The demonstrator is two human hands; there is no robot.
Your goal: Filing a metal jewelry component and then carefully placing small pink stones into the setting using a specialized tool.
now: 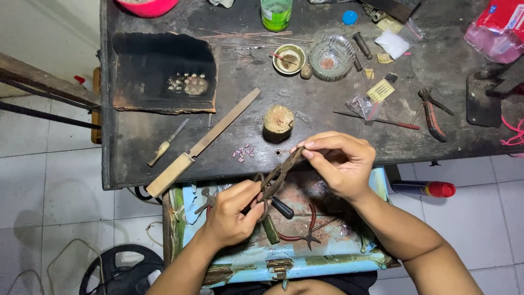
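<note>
My left hand (232, 210) grips the handles of a pair of old rusty metal shears (278, 176). Its blades point up and right toward my right hand (341, 163). The fingertips of my right hand are pinched together at the blade tips, holding something too small to make out. Both hands hover over an open light-blue drawer (305, 261) below the front edge of the dark workbench (245, 82). Red-handled pliers (305, 229) and other tools lie inside the drawer.
On the bench lie a long flat file (204, 145), a small wood-handled tool (166, 143), tiny silver pieces (243, 152), a wooden stump (278, 121), a charred block (164, 74), two small bowls (311, 57), a green bottle (275, 13) and red-handled pliers (432, 116). A red-capped can (426, 189) lies on the tiled floor.
</note>
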